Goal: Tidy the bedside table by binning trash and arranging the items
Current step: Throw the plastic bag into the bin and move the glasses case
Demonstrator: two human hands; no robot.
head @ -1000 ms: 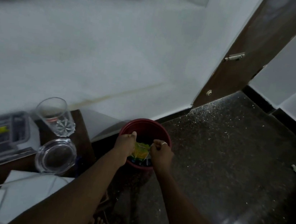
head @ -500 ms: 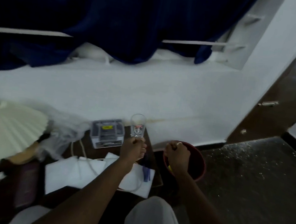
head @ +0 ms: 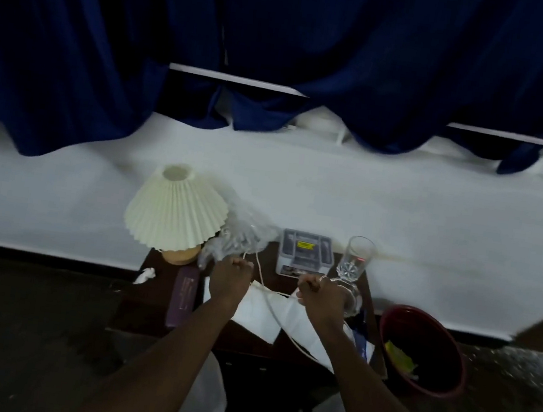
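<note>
A yellow wrapper [head: 399, 355] is already binned in the red bin [head: 447, 384] beside the table [head: 134, 291]; both hands, left [head: 229, 276] and right [head: 319, 291], are curled, seemingly empty, above papers [head: 296, 319] and plastic wrap [head: 242, 236] left unsorted

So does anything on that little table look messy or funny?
Yes. A crumpled clear plastic bag is bunched beside the lamp, a white cord trails loose over the scattered white papers, and a crumpled tissue sits at the bedside table's left edge.
</note>
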